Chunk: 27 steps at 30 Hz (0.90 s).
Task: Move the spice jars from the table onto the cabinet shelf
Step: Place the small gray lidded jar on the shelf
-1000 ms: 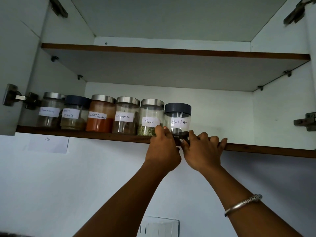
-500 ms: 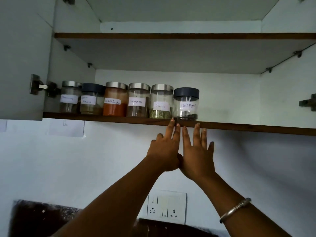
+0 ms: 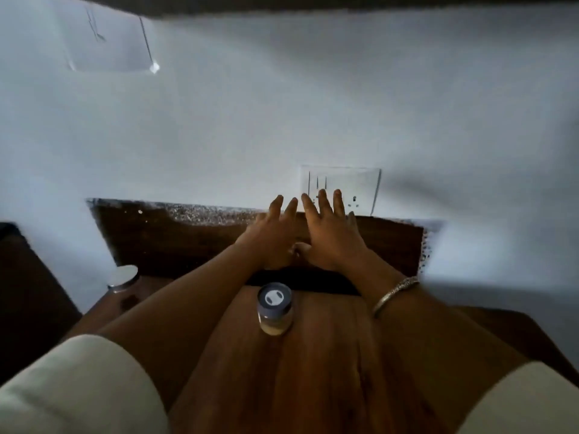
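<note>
Here, both arms reach forward over the wooden tabletop (image 3: 313,371), and the whole view is somewhat blurred. The left hand (image 3: 270,239) and the right hand (image 3: 329,242) are held out side by side toward the wall, backs up, fingers straight and spread. Neither grip holds anything; both are loose and open-fingered. The thumbs come close together, though whether they touch cannot be told. 1 jar with a dark lid (image 3: 275,308) stands upright on the tabletop between the 2 forearms, nearer the person than the hands and apart from both. Pale contents show in its lower part. A 2nd jar with a silver lid (image 3: 123,278) stands at the tabletop's far left, close to the wall and well apart from the 1st. A metal bracelet (image 3: 393,296) circles the right wrist. Cream sleeves (image 3: 78,386) fill the lower corners. On the white wall behind the right hand's fingertips sits a socket plate (image 3: 360,186), and a sheet of paper (image 3: 106,42) is stuck higher up on the left.
</note>
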Available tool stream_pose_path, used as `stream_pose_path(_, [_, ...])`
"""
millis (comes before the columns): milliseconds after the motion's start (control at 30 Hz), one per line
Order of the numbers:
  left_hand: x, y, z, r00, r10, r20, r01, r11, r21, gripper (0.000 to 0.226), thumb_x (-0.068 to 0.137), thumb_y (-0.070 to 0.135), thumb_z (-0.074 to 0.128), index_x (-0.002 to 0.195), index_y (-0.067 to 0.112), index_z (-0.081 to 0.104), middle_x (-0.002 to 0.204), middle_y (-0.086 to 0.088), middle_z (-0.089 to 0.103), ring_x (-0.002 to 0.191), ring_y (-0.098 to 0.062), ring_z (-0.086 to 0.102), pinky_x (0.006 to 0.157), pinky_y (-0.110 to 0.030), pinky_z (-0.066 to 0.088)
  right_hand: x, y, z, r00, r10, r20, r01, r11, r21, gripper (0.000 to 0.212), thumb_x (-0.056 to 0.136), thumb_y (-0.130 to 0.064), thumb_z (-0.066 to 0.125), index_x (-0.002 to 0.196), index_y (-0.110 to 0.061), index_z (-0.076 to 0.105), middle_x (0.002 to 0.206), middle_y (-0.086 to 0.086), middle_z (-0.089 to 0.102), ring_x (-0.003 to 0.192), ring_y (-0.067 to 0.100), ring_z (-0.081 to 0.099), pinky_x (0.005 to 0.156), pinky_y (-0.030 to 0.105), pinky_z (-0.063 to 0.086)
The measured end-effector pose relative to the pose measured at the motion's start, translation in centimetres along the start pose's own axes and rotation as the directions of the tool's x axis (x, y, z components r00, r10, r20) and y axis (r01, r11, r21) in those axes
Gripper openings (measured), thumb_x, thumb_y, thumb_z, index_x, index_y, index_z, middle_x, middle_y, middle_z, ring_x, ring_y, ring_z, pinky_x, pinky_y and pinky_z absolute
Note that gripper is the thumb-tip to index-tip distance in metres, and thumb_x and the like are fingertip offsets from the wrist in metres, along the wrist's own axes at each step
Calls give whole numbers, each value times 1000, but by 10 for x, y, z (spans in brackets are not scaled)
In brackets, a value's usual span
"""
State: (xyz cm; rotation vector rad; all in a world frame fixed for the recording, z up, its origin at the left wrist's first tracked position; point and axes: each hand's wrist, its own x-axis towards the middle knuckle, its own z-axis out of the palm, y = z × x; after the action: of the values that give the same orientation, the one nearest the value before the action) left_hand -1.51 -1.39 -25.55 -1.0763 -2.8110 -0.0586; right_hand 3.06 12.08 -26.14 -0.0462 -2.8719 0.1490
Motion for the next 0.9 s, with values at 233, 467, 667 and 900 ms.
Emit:
stream_pose_path(233, [-27,-40,103,973,-109,201,140,979,-148,102,80,41,66,148,19,-7,157,-14,-1,138,-44,19,108,-53,31,-16,-27,112,975,54,215,-61,998,25,94,83,-53,56,148,-23,-5,157,13,-5,141,40,-15,109,62,11])
stream_pose_path(467, [-37,-71,185,922,-138,361,250,925,-287,108,76,45,68,148,19,-7,157,-15,1,143,-38,9,113,-51,24,-26,-37,193,938,142,317,-151,989,3,102,77,-60,57,148,-20,-4,156,18,4,142,41,-5,111,55,16])
stream_pose_path(667, [-43,-76,228,909,-96,406,293,841,-456,101,85,27,61,145,12,-19,156,-16,5,142,-31,18,113,-41,24,-33,-40,241,901,245,357,-299,949,103,103,81,-50,61,146,-21,-14,155,24,0,141,39,14,109,48,30])
stream_pose_path(900, [-52,-67,240,925,-86,370,289,791,-540,100,87,6,52,141,20,-30,155,-16,19,120,-32,52,94,-38,46,-40,-53,255,949,249,195,-281,947,159,89,86,-16,60,148,-19,-4,141,24,35,110,30,53,80,32,47])
